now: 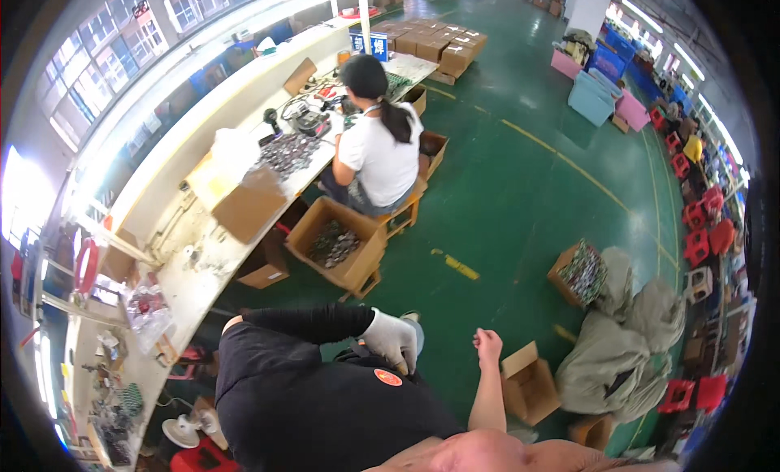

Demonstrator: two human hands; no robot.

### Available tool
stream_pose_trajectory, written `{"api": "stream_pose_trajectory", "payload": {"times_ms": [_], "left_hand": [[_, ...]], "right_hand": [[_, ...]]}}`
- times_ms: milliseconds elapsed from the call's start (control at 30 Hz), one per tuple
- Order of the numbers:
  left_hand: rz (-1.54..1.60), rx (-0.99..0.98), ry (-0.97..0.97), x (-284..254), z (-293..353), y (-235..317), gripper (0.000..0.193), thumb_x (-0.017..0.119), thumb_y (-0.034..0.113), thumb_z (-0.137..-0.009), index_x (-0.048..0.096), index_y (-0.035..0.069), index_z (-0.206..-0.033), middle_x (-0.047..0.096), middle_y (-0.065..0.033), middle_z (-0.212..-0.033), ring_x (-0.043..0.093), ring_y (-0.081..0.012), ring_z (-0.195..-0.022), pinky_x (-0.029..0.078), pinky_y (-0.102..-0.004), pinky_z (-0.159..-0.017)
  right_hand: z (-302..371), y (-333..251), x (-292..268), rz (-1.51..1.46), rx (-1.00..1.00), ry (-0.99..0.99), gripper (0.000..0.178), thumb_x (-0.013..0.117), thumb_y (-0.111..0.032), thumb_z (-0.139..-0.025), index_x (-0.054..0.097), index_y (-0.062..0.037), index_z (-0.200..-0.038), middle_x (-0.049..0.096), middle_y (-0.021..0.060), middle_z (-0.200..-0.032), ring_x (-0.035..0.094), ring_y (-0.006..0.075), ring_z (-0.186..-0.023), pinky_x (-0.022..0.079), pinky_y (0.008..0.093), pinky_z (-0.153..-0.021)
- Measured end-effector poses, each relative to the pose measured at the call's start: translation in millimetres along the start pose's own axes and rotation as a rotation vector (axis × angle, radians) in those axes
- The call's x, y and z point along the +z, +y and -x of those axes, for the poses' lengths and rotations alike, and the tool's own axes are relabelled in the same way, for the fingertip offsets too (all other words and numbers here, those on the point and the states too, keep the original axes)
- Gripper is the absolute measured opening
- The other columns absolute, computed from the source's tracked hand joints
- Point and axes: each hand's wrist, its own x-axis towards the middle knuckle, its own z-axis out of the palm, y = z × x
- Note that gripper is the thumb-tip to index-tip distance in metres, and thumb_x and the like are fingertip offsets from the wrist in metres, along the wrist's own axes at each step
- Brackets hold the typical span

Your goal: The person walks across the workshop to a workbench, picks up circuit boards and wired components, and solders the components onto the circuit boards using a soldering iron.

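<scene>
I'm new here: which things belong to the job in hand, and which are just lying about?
At the hands, so perhaps the job's:
White glove, on the left hand
Open carton, near the right hand

Apparently just lying about:
Grey sacks
Light blue bin

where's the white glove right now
In the head view, the white glove is below the picture's centre, at the end of the black sleeve, just above the orange-red badge on the black shirt.
</scene>
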Motion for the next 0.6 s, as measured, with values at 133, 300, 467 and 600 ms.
{"api": "stream_pose_trajectory", "payload": {"times_ms": [133, 300, 467, 600], "left_hand": [[-0.083, 0.345, -0.049, -96.9, -130.4, -18.9, 0.024, 0.066, 0.018, -0.084, 0.066, -0.001, -0.098, 0.067, -0.0159, -0.088, 0.064, -0.0243, -0.085, 0.048, -0.0341, -0.073], [-0.231, 0.479, -0.115, -248.9, -228.5, 8.7, 0.025, 0.067, 0.021, -0.079, 0.069, 0.003, -0.095, 0.069, -0.0134, -0.084, 0.065, -0.0244, -0.080, 0.049, -0.0352, -0.072], [-0.054, 0.197, 0.095, -412.2, -201.6, 26.0, 0.026, 0.066, 0.020, -0.081, 0.069, 0.001, -0.099, 0.067, -0.0140, -0.093, 0.063, -0.0258, -0.089, 0.048, -0.0344, -0.078], [0.070, 0.105, 0.193, -519.1, -237.5, 5.5, 0.026, 0.066, 0.019, -0.082, 0.068, 0.000, -0.099, 0.067, -0.0148, -0.095, 0.063, -0.0246, -0.090, 0.048, -0.0335, -0.080]], "right_hand": [[-105.5, -61.5, -9.8, 0.121, -0.194, -0.144, 0.016, 0.065, -0.016, -0.086, 0.061, -0.0013, -0.082, 0.061, 0.0023, -0.070, 0.055, 0.0087, -0.060, 0.044, 0.0228, -0.055], [-196.0, 28.1, -121.2, 0.656, 0.227, -0.335, 0.026, 0.061, -0.027, -0.087, 0.061, -0.0017, -0.090, 0.062, 0.0077, -0.076, 0.058, 0.0166, -0.062, 0.047, 0.0318, -0.054], [-322.9, -48.3, -135.3, 0.526, 0.352, -0.413, 0.027, 0.061, -0.028, -0.087, 0.060, -0.0016, -0.090, 0.062, 0.0082, -0.076, 0.059, 0.0179, -0.063, 0.048, 0.0334, -0.055], [-468.6, -103.6, -130.9, 0.408, 0.426, -0.461, 0.028, 0.061, -0.029, -0.087, 0.060, -0.0016, -0.090, 0.062, 0.0087, -0.076, 0.059, 0.0192, -0.063, 0.048, 0.0349, -0.055]]}}
